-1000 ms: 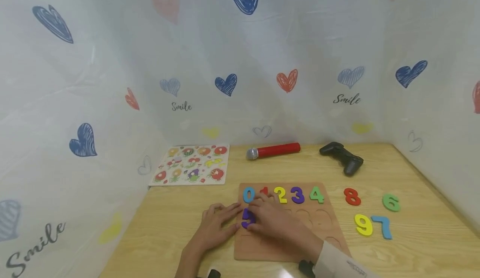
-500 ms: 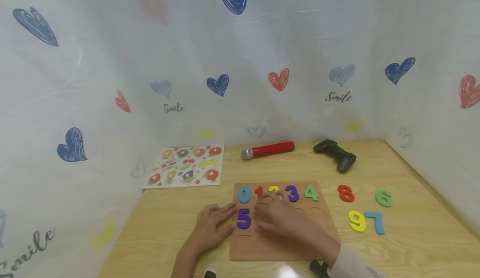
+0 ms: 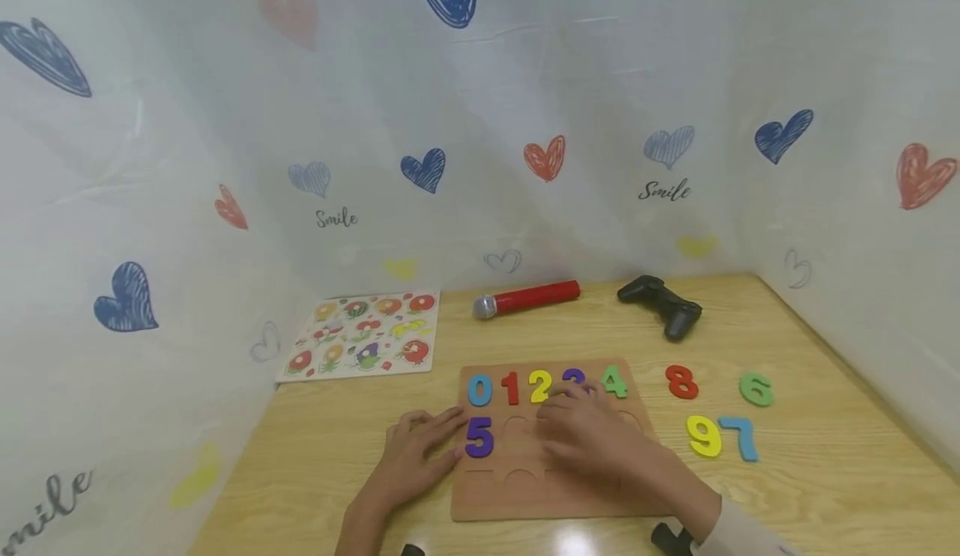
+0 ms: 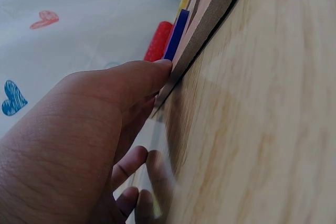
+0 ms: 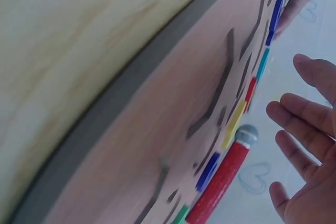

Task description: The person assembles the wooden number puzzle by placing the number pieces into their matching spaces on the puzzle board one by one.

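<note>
A wooden number puzzle board [image 3: 517, 498] lies on the table, with the blue 0 [image 3: 480, 390], red 1 [image 3: 510, 388], yellow 2 [image 3: 540, 386], a purple 3 [image 3: 573, 376] and green 4 [image 3: 614, 382] along its top row. The purple 5 [image 3: 479, 438] sits at the left of the second row. My left hand [image 3: 416, 456] rests at the board's left edge, thumb and fingertips touching it beside the 5. Above the board's middle is my right hand [image 3: 592, 431], partly covering the 3; the right wrist view shows its fingers [image 5: 302, 124] spread and holding nothing.
Right of the board lie a red 8 [image 3: 682, 382], green 6 [image 3: 756, 389], yellow 9 [image 3: 703, 436] and blue 7 [image 3: 740, 438]. Behind it are a fruit puzzle board [image 3: 363, 333], a red microphone [image 3: 527, 298] and a black game controller [image 3: 661, 306]. A heart-print curtain [image 3: 480, 239] surrounds the table.
My right hand has moved right, off the purple 5, which now shows fully in the second row. My left hand stays at the board's edge. The head view has shifted slightly.
</note>
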{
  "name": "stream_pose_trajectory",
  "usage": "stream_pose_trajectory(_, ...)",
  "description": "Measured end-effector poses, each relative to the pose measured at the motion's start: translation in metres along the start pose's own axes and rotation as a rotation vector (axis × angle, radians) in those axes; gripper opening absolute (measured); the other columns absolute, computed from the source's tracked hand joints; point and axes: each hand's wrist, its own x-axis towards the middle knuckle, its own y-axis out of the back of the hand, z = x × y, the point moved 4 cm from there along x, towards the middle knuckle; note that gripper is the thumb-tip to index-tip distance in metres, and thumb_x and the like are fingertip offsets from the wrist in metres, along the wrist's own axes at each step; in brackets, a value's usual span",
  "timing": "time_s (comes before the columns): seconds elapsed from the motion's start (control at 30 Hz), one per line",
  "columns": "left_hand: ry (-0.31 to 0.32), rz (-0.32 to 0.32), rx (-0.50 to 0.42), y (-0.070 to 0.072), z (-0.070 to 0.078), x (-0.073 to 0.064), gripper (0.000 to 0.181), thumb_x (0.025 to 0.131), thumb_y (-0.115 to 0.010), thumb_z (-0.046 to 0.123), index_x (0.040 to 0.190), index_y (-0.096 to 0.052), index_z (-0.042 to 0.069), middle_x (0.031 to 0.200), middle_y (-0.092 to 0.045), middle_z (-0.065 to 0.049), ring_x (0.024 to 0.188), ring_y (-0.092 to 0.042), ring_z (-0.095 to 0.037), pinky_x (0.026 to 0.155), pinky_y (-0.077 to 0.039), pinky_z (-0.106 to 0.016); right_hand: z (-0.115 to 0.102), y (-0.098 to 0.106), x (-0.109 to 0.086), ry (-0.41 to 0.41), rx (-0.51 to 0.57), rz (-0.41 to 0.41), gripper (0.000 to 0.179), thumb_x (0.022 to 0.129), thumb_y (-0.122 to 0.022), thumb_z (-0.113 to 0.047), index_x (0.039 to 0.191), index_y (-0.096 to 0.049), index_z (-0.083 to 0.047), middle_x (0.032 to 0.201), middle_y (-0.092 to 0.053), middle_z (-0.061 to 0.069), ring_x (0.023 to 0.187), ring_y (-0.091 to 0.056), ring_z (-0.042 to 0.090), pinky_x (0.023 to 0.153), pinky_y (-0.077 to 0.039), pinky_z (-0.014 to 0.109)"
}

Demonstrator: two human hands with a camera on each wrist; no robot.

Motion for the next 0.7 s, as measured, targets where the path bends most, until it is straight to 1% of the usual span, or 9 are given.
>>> stream_pose_trajectory(0.13, -0.008, 0.004, 0.004, -0.001, 0.0, 0.0, 0.048, 0.098, -0.058, 0.051, 0.141, -0.059, 0.031, 0.149, -0.049, 0.013, 0.122, -0.039, -0.022, 0.09, -0.029, -0.049, 0.007, 0.004, -0.011, -0.018, -0.005, 0.029, 0.03, 0.091, -0.074, -0.027, 0.118, -0.072, -0.014, 0.116, -0.07, -0.005, 0.125, -0.048, 0.028, 0.1, -0.026, 0.065)
stream_pose_trajectory(0.2, -0.008, 0.007, 0.011, -0.001, -0.001, -0.001, 0.048, 0.097, -0.058, 0.051, 0.141, -0.059, 0.031, 0.149, -0.049, 0.014, 0.121, -0.038, -0.021, 0.091, -0.029, -0.048, 0.011, 0.005, -0.016, -0.012, -0.015, 0.059, 0.033, 0.089, -0.075, -0.026, 0.119, -0.072, -0.013, 0.117, -0.07, -0.004, 0.125, -0.049, 0.029, 0.099, -0.026, 0.066)
stream_pose_trajectory(0.3, -0.01, 0.012, 0.017, 0.0, 0.0, -0.002, 0.048, 0.097, -0.059, 0.051, 0.141, -0.059, 0.03, 0.149, -0.05, 0.013, 0.12, -0.039, -0.021, 0.09, -0.029, -0.047, 0.017, 0.009, -0.023, -0.003, -0.038, 0.09, 0.031, 0.089, -0.076, -0.026, 0.116, -0.072, -0.013, 0.116, -0.07, -0.004, 0.122, -0.05, 0.028, 0.098, -0.025, 0.063)
stream_pose_trajectory(0.43, -0.012, 0.015, 0.01, 0.001, 0.001, -0.003, 0.048, 0.097, -0.06, 0.049, 0.14, -0.06, 0.029, 0.147, -0.052, 0.013, 0.12, -0.04, -0.022, 0.088, -0.03, -0.047, 0.025, 0.015, -0.033, -0.003, -0.074, 0.118, 0.027, 0.088, -0.077, -0.027, 0.111, -0.073, -0.015, 0.113, -0.07, -0.006, 0.119, -0.051, 0.026, 0.096, -0.026, 0.063)
stream_pose_trajectory(0.57, -0.031, 0.031, 0.004, 0.0, 0.002, -0.003, 0.047, 0.097, -0.06, 0.049, 0.14, -0.06, 0.029, 0.147, -0.052, 0.012, 0.12, -0.041, -0.023, 0.09, -0.029, -0.051, 0.034, 0.026, -0.045, 0.005, -0.13, 0.153, 0.028, 0.084, -0.08, -0.025, 0.111, -0.073, -0.016, 0.109, -0.07, -0.007, 0.116, -0.051, 0.024, 0.092, -0.029, 0.061)
stream_pose_trajectory(0.7, -0.054, 0.064, 0.012, -0.002, 0.001, -0.003, 0.046, 0.097, -0.061, 0.047, 0.139, -0.061, 0.028, 0.147, -0.053, 0.011, 0.118, -0.041, -0.023, 0.091, -0.029, -0.055, 0.042, 0.036, -0.055, 0.003, -0.155, 0.187, 0.029, 0.082, -0.081, -0.021, 0.109, -0.073, -0.014, 0.107, -0.069, -0.007, 0.114, -0.052, 0.024, 0.089, -0.029, 0.059)
